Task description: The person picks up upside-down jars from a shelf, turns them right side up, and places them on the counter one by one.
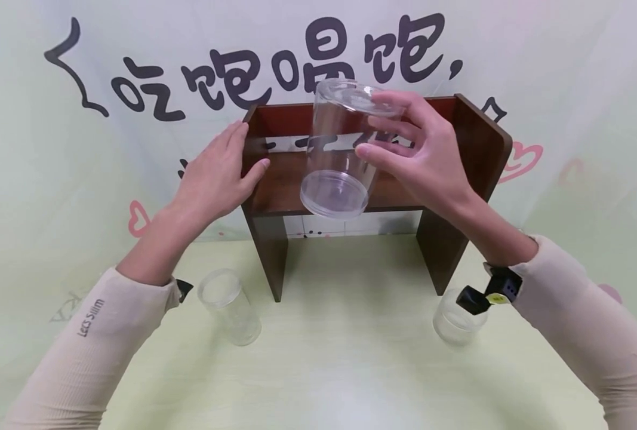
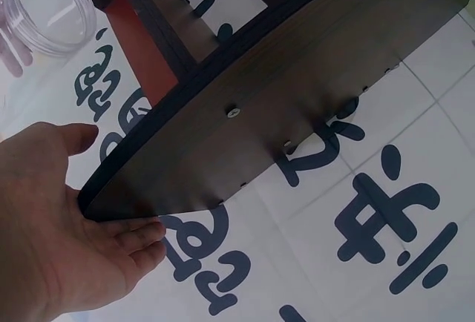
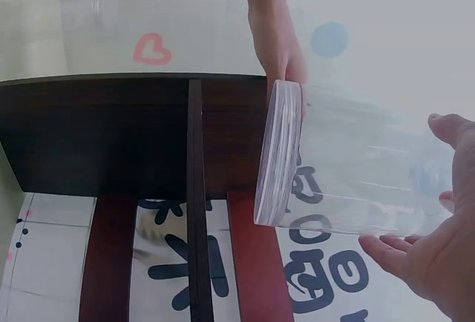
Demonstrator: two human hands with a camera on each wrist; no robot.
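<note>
My right hand (image 1: 428,152) grips a clear plastic jar (image 1: 335,146) near its upper end, thumb on one side and fingers on the other. The jar hangs tilted in front of the upper part of a dark brown wooden shelf (image 1: 277,194). Its ridged, ring-like end (image 3: 278,155) points away from the palm, downward in the head view. Nothing shows inside it. My left hand (image 1: 216,170) rests against the upper left side panel of the shelf. In the left wrist view its extended fingers touch the panel's outer face (image 2: 200,144), with the thumb standing apart from the edge.
A second clear jar (image 1: 231,307) stands on the pale green table (image 1: 345,358) left of the shelf. Another clear container (image 1: 458,325) is at the right, partly covered by the wrist camera. Behind the shelf hangs a white cloth (image 1: 151,36) with large dark lettering.
</note>
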